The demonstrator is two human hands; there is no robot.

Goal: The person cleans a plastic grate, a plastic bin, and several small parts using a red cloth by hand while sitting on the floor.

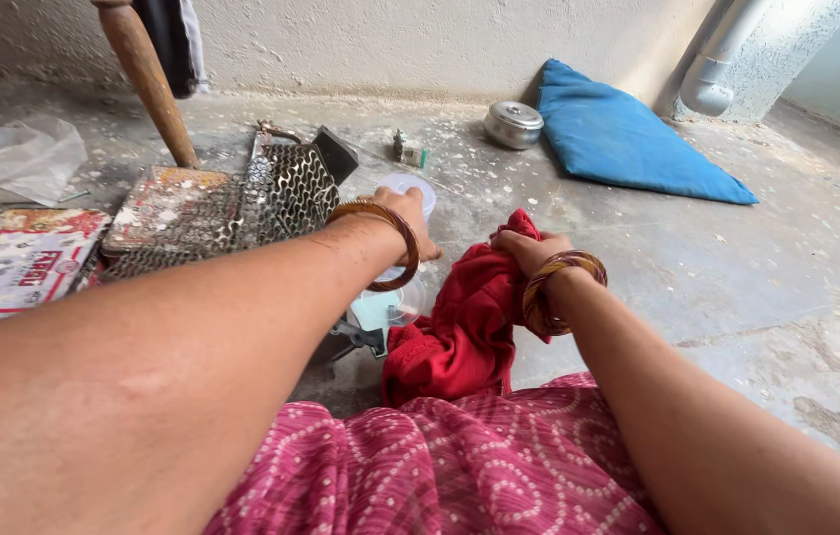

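My left hand (408,213) reaches forward over a small clear plastic container (406,185) with a white lid on the concrete floor, and its fingers rest on it. My right hand (529,250) is closed on a bunched red cloth (460,327) that hangs down to my lap. Both wrists carry brown bangles. A second clear round piece (390,305) lies just under my left wrist, partly hidden by it.
A metal mesh rack (281,193) and a paint-stained board (167,203) lie left, beside a printed box (19,260) and a wooden handle (151,79). A steel tin (513,124) and blue cushion (628,139) sit by the far wall. My pink patterned garment (440,466) fills the foreground.
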